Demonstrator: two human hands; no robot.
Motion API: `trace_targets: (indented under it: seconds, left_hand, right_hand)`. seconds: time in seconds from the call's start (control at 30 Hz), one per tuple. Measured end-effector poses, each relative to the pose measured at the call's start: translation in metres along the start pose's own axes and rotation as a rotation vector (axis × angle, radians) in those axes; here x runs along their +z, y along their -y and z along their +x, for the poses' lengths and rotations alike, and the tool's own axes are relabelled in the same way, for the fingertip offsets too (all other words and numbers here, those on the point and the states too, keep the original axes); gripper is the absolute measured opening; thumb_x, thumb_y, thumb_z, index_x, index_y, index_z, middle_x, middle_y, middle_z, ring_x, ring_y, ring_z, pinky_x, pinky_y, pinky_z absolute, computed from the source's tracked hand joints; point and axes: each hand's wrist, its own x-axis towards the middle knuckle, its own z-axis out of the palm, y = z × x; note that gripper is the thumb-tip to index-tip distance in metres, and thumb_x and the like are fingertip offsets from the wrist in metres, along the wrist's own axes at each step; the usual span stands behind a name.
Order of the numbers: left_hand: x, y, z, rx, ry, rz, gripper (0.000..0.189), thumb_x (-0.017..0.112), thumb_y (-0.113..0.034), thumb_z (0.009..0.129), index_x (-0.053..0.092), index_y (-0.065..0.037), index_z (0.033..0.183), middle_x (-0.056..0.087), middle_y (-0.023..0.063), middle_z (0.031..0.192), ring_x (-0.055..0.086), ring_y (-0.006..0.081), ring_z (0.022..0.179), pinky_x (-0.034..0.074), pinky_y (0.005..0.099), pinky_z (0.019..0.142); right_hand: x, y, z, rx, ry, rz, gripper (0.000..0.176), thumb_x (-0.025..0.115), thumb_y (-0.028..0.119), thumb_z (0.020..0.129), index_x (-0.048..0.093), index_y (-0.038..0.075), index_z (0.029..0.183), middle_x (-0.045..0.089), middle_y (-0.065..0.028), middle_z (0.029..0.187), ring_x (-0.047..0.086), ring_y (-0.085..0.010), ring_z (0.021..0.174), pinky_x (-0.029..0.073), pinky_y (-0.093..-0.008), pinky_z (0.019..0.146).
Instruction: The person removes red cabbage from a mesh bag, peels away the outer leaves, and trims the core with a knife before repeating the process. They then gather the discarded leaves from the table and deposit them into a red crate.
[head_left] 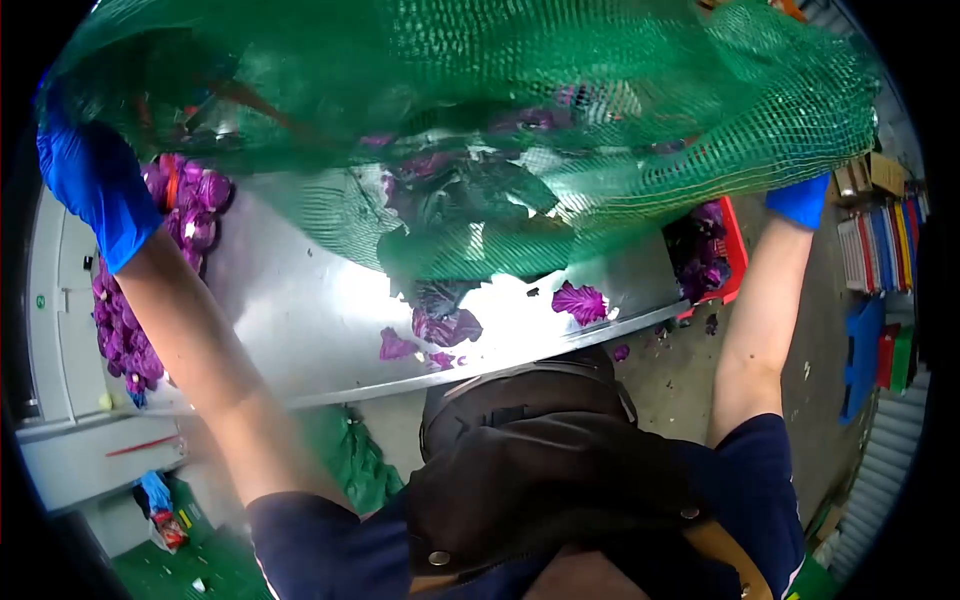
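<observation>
A large green mesh bag (pixel 740 120) is stretched across the upper view, with bits of dark leaf showing through and below it. My left hand (pixel 90 180), in a blue glove, grips its left end. At the right end, my right hand (pixel 799 200), also gloved in blue, holds the bag up; its fingers are hidden behind the mesh. Under the bag, loose purple cabbage leaves (pixel 580 302) lie on the metal table (pixel 320 330) near its front edge.
Red cabbages in netting (pixel 190 205) are piled at the table's left. A red crate (pixel 735 250) with purple leaves stands at the right. Another green mesh bag (pixel 350 460) lies below the table edge. Coloured crates (pixel 880 245) are stacked far right.
</observation>
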Motion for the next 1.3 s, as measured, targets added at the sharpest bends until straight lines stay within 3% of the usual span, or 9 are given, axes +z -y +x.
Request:
trace_targets:
  seconds: [0.3, 0.47, 0.5, 0.77, 0.9, 0.97, 1.0, 1.13, 1.3]
  left_hand:
    - [-0.094, 0.015, -0.104, -0.104, 0.502, 0.124, 0.042, 0.058, -0.003, 0.079, 0.057, 0.002, 0.121, 0.066, 0.0114, 0.104, 0.065, 0.0209, 0.090, 0.053, 0.0334, 0.079]
    - [-0.271, -0.035, -0.124, -0.151, 0.054, 0.462, 0.044, 0.062, 0.004, 0.074, 0.059, 0.001, 0.119, 0.067, 0.0108, 0.101, 0.067, 0.0193, 0.084, 0.056, 0.0304, 0.074]
    - [-0.317, -0.050, -0.130, -0.105, -0.057, 0.581, 0.044, 0.063, 0.003, 0.076, 0.058, 0.002, 0.120, 0.067, 0.0116, 0.105, 0.066, 0.0206, 0.086, 0.055, 0.0316, 0.077]
    - [-0.582, -0.107, -0.272, -0.133, -0.505, 1.626, 0.047, 0.060, -0.005, 0.082, 0.054, 0.000, 0.128, 0.063, 0.0145, 0.118, 0.059, 0.0240, 0.104, 0.044, 0.0358, 0.092]
    - [-0.702, -0.046, -0.311, -0.699, 0.144, 1.994, 0.067, 0.067, -0.025, 0.082, 0.040, -0.004, 0.140, 0.048, 0.0213, 0.137, 0.044, 0.0386, 0.127, 0.040, 0.0462, 0.102]
    - [-0.649, 0.014, -0.299, -0.490, 0.140, 2.487, 0.077, 0.071, -0.032, 0.080, 0.037, 0.000, 0.142, 0.042, 0.0225, 0.141, 0.042, 0.0428, 0.127, 0.034, 0.0487, 0.107]
    - [-0.639, 0.052, -0.289, -0.230, 0.145, 2.148, 0.076, 0.070, -0.030, 0.083, 0.035, 0.003, 0.142, 0.040, 0.0233, 0.143, 0.040, 0.0388, 0.130, 0.031, 0.0456, 0.109]
    - [-0.428, 0.180, -0.237, -0.519, 0.112, 1.009, 0.062, 0.053, -0.026, 0.096, 0.029, 0.002, 0.146, 0.034, 0.0198, 0.149, 0.035, 0.0290, 0.136, 0.029, 0.0402, 0.112]
    - [-0.228, 0.326, -0.235, -0.569, 0.404, 0.563, 0.055, 0.047, -0.025, 0.099, 0.032, -0.002, 0.146, 0.036, 0.0162, 0.149, 0.037, 0.0257, 0.135, 0.026, 0.0346, 0.112]
  right_hand:
    - [0.250, -0.094, -0.118, 0.709, 0.764, 0.398, 0.040, 0.057, 0.021, 0.091, 0.055, 0.005, 0.128, 0.064, -0.0048, 0.117, 0.050, -0.0058, 0.063, 0.041, -0.0203, 0.057]
    - [0.316, -0.099, -0.170, 0.729, 1.255, 0.326, 0.034, 0.055, 0.020, 0.091, 0.061, 0.005, 0.121, 0.066, -0.0013, 0.111, 0.046, -0.0032, 0.059, 0.038, -0.0180, 0.053]
    - [0.320, -0.101, -0.181, 0.688, 1.204, 0.194, 0.043, 0.045, 0.029, 0.098, 0.051, 0.003, 0.132, 0.060, -0.0116, 0.127, 0.026, 0.0004, 0.047, 0.025, -0.0158, 0.042]
    - [0.305, -0.216, -0.226, 0.947, 0.874, -0.124, 0.037, 0.060, 0.027, 0.088, 0.061, 0.004, 0.116, 0.065, -0.0024, 0.091, 0.040, -0.0032, 0.049, 0.031, -0.0196, 0.039]
    - [0.265, -0.249, -0.290, 1.057, 0.889, -0.225, 0.035, 0.056, 0.030, 0.090, 0.059, 0.008, 0.117, 0.059, 0.0024, 0.083, 0.045, -0.0054, 0.055, 0.037, -0.0234, 0.045]
    - [0.223, -0.285, -0.349, 1.162, 0.964, -0.047, 0.038, 0.050, 0.040, 0.095, 0.057, 0.013, 0.121, 0.059, 0.0025, 0.087, 0.049, -0.0070, 0.060, 0.041, -0.0250, 0.050]
    - [0.218, -0.282, -0.364, 1.189, 1.025, -0.045, 0.033, 0.050, 0.033, 0.096, 0.057, 0.011, 0.120, 0.060, 0.0027, 0.088, 0.048, -0.0057, 0.058, 0.040, -0.0229, 0.049]
    - [0.198, -0.282, -0.401, 1.243, 1.080, -0.251, 0.038, 0.050, 0.038, 0.098, 0.058, 0.008, 0.120, 0.066, -0.0015, 0.091, 0.048, -0.0055, 0.055, 0.041, -0.0202, 0.048]
    - [0.178, -0.300, -0.351, 1.129, 0.536, 0.040, 0.035, 0.051, 0.030, 0.095, 0.057, 0.004, 0.118, 0.068, -0.0083, 0.090, 0.049, -0.0097, 0.052, 0.040, -0.0230, 0.045]
